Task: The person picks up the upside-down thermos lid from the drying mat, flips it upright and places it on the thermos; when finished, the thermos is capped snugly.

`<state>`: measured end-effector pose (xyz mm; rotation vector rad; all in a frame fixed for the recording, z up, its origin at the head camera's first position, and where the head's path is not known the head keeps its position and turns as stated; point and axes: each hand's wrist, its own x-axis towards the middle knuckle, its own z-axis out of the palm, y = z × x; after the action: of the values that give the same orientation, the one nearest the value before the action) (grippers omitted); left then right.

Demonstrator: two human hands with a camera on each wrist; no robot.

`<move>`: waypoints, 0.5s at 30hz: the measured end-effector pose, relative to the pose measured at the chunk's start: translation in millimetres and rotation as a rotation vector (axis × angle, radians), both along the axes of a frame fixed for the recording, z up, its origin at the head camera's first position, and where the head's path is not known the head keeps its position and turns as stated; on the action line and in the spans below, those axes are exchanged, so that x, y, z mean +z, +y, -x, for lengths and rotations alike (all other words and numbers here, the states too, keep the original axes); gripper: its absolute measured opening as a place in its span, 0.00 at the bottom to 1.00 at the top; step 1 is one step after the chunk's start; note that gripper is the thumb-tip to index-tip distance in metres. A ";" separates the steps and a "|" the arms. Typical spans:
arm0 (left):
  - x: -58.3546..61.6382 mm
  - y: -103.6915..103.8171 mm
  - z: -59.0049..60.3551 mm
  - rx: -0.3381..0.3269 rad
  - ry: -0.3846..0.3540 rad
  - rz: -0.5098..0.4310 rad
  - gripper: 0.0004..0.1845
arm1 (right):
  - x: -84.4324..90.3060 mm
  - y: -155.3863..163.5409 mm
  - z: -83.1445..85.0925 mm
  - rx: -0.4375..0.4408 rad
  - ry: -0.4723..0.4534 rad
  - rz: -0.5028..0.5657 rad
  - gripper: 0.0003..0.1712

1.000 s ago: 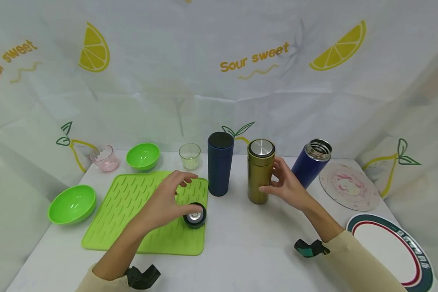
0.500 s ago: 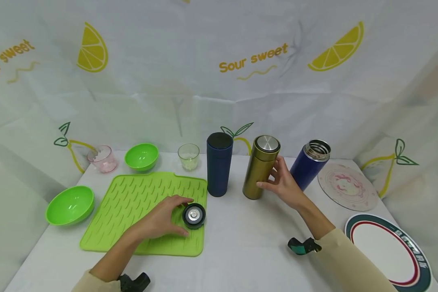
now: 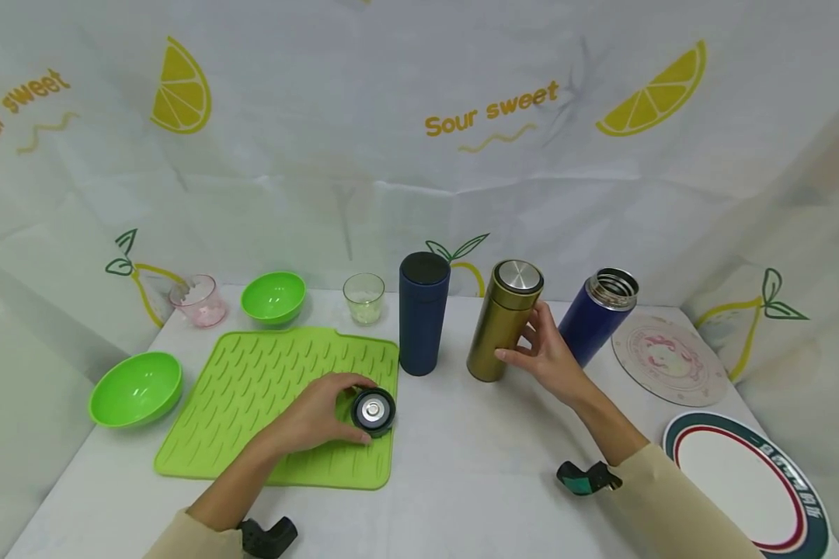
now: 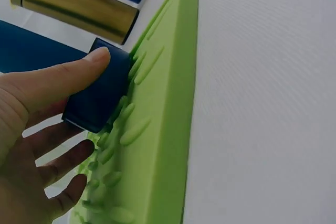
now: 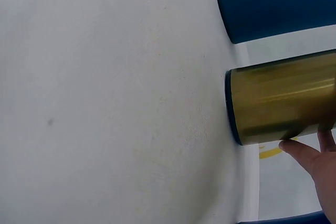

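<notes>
We see a dark round lid (image 3: pixel 374 411), its silver centre facing up, on the green mat (image 3: pixel 252 396) near its right edge, and a gold bottle (image 3: pixel 492 334), capped, tilted beside a dark blue bottle (image 3: pixel 422 318).

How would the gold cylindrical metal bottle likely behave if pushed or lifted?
The gold cylindrical metal bottle would probably feel stiff: its outline runs straight where the bare right hand holds it. Its tall, narrow shape suggests tipping if pushed near the top. Its smooth, shiny side might slip.
</notes>
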<state>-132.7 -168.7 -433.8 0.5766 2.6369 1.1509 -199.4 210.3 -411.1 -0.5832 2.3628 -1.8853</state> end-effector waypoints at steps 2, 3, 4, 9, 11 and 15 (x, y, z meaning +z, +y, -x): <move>1.7 1.6 1.5 0.011 -0.009 0.001 0.38 | 0.8 0.9 -1.2 -0.003 -0.009 -0.012 0.58; 3.1 2.8 2.1 0.020 -0.014 0.003 0.38 | 1.5 1.8 -2.2 -0.003 -0.013 -0.022 0.59; 4.5 4.1 2.8 0.027 -0.015 0.002 0.38 | 2.3 3.1 -3.4 -0.002 -0.017 -0.033 0.61; 21.6 14.7 4.4 0.029 0.012 -0.032 0.38 | 11.3 13.0 -14.9 0.032 0.012 -0.087 0.70; 33.0 20.1 3.6 0.006 0.039 -0.050 0.38 | 15.6 17.2 -20.9 0.050 0.049 -0.120 0.72; 56.6 32.2 1.3 -0.048 0.108 -0.099 0.38 | 23.7 24.7 -33.4 0.069 0.139 -0.171 0.74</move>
<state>-134.0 -136.4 -377.2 0.7366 2.6506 1.2766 -166.0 235.0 -387.5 -0.7906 2.5199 -1.6447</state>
